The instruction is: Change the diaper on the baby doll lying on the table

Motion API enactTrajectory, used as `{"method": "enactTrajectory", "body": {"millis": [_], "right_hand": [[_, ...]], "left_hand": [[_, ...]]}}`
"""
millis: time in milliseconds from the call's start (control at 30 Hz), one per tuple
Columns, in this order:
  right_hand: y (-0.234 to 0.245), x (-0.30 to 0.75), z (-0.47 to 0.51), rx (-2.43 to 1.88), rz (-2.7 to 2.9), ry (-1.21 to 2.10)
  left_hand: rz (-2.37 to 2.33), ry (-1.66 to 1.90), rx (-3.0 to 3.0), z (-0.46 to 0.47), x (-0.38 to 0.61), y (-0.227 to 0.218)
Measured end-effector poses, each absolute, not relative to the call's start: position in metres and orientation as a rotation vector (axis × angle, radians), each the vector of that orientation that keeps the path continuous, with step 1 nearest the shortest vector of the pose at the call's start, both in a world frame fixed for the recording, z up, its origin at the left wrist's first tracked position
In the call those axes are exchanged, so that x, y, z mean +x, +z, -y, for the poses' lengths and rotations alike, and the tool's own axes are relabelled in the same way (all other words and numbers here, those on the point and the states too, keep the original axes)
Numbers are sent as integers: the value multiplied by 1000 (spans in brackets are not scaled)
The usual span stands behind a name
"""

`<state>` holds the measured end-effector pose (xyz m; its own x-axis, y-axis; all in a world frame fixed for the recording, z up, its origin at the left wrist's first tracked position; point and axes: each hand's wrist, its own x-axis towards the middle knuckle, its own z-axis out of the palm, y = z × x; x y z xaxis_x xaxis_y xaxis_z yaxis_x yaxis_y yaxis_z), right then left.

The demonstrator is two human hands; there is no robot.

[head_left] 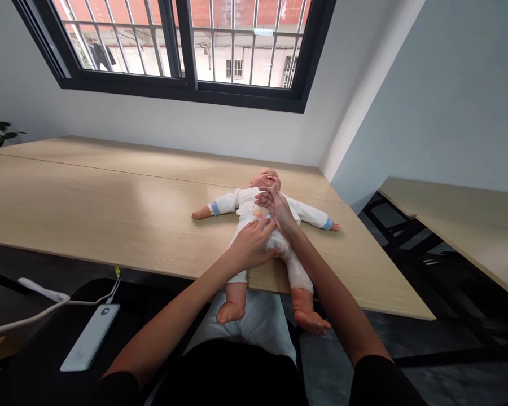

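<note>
Pale wooden table (110,192) — a baby doll (248,200) lying face-up on it

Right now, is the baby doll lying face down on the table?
No, the baby doll lies on its back, face up, on the light wooden table, with the right hand resting on its chest.

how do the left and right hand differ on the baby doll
The left hand lies lower, at the diaper, while the right hand lies higher, at the white top. The left hand's fingers point up and across the doll, while the right hand's fingers point sideways. Both hands are bare and touch the baby doll.
</note>
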<state>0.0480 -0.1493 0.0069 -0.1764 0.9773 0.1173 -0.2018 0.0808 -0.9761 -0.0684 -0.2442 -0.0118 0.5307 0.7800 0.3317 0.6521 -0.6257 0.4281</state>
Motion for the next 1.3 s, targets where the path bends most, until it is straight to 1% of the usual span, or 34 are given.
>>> {"method": "enactTrajectory", "body": {"millis": [100,200,300,367,800,1167,1300], "right_hand": [[11,48,152,-916,1218,1370],[12,48,156,-920,1207,1367],[12,50,159,-904,1225,1364],[11,51,159,-897,1243,1364],[10,49,159,-907,1242,1346],[8,49,158,-847,1206,1360],[20,55,166,-775,1210,1245]], "left_hand": [[-1192,823,2544,245,-68,-15],[-1185,985,2578,245,-71,-18],[-1280,1194,2543,245,-74,-20],[-1363,1242,2495,244,-76,-21],[-1565,793,2572,243,-74,-16],[-1505,877,2557,243,-75,-20],[-1481,886,2533,245,-78,-19]]}}
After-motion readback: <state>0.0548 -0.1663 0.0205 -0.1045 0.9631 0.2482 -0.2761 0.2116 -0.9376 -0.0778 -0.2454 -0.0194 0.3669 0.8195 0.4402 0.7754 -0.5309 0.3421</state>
